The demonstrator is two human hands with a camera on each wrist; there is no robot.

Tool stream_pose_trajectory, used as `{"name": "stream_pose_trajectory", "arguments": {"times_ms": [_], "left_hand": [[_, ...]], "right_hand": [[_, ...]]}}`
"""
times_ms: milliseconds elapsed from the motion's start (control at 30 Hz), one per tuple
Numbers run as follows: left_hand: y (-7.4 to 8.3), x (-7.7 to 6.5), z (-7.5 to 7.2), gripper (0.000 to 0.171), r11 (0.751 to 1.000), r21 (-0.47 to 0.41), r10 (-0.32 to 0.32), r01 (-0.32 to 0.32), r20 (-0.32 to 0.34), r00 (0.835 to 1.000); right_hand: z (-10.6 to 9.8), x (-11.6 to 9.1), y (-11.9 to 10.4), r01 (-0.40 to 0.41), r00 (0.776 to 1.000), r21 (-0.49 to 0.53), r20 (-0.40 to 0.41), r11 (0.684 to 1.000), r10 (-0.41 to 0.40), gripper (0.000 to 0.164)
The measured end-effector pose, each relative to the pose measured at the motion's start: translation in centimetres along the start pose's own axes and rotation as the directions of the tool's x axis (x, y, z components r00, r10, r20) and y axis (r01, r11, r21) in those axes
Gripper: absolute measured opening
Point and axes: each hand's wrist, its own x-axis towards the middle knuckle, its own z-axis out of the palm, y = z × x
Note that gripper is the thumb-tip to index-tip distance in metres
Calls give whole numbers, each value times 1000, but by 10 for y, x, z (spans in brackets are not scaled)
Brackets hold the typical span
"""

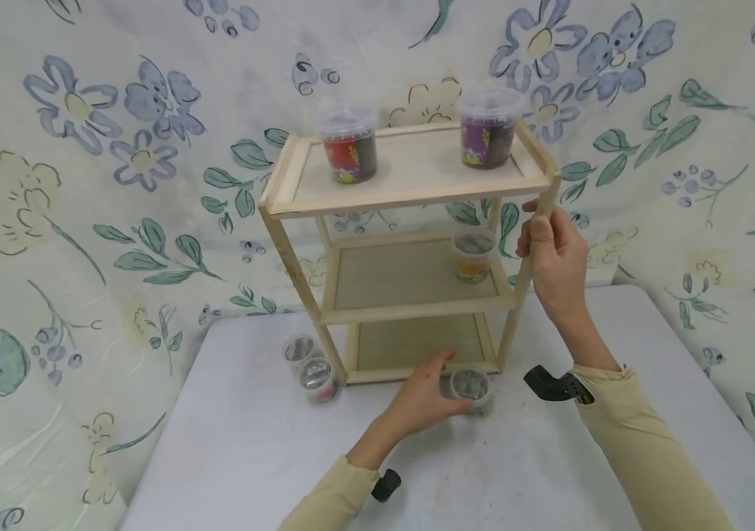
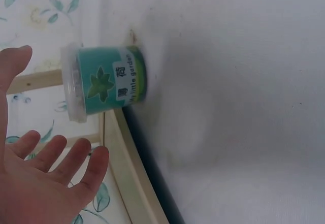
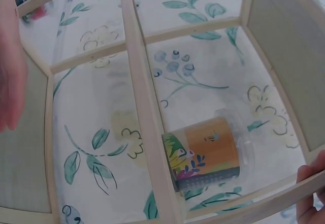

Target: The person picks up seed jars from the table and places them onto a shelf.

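Note:
A three-tier wooden shelf point(image 1: 417, 304) stands on the table. My right hand point(image 1: 558, 258) grips its right front post, thumb in front, below the top tier; in the right wrist view its fingers point(image 3: 305, 193) show at the edge. A small teal lidded cup point(image 2: 109, 79) with a green leaf picture stands upright on the table before the bottom tier. My left hand point(image 1: 422, 394) is beside this cup, its fingers spread and thumb apart, with a gap to the cup in the left wrist view. An orange cup point(image 3: 210, 150) sits on the middle tier's right side.
A red cup point(image 1: 351, 151) and a purple cup point(image 1: 486, 133), both clear-lidded, stand left and right on the top tier. Two more small lidded cups point(image 1: 317, 377) stand by the shelf's left front leg. Behind the white table point(image 1: 231, 442) hangs a flowered sheet point(image 1: 85, 221).

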Motion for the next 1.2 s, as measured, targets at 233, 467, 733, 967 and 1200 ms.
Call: {"name": "stream_pose_trajectory", "arguments": {"times_ms": [233, 467, 733, 967, 1200], "left_hand": [[-3, 4, 4, 86, 1000, -26, 4, -4, 3, 1000], [-5, 6, 12, 88, 1000, -26, -1, 1, 1, 1000], [-7, 9, 18, 88, 1000, -9, 4, -4, -6, 1000], [-8, 7, 24, 90, 1000, 0, 4, -4, -17, 1000], [-9, 5, 30, 90, 999, -17, -32, 32, -17, 999]], "right_hand": [[0, 1, 1, 14, 1000, 12, -9, 1000, -14, 18], [1, 2, -1, 14, 1000, 11, 1, 1000, -14, 18], [0, 3, -3, -5, 1000, -2, -1, 1000, 5, 17], [-1, 2, -2, -19, 1000, -7, -3, 1000, 19, 17], [-1, -1, -1, -27, 1000, -15, 5, 1000, 27, 17]]}}
